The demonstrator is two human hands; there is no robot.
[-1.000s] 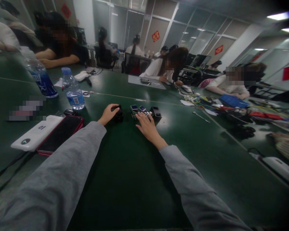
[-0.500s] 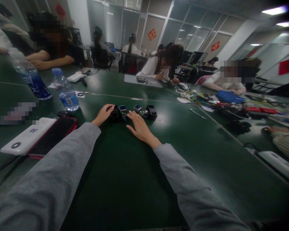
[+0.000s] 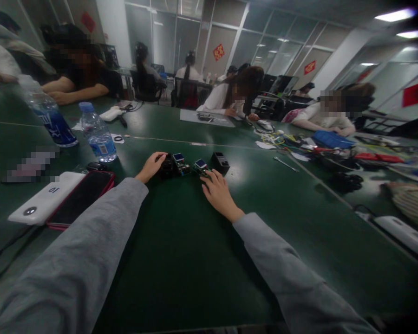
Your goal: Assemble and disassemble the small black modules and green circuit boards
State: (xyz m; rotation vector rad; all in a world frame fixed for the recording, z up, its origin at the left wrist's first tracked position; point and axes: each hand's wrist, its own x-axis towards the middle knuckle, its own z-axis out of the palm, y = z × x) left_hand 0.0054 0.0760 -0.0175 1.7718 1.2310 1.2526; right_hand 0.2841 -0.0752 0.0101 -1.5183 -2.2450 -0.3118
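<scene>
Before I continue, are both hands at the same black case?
No, the left hand is at the left black case, while the right hand is at the right-hand circuit board.

- A small, dark black box-shaped object (image 3: 167, 165) stands just left of the frame's centre, its left side partly hidden; its finer detail is too dim to read.
- Just right of it, a small green circuit board (image 3: 184, 168) carries a dark-blue, pale-edged rectangular screen (image 3: 178, 158) at its upper left, facing up; the board's lower end points toward the lower right.
- Near the frame's middle, a second green circuit board (image 3: 199, 170) sits tilted, its own blue, pale-edged screen (image 3: 201, 163) uppermost and its lower right end covered.
- Right of centre, a black box-shaped casing (image 3: 220, 163) rests at an angle, lighter grey patches on its near face.
</scene>
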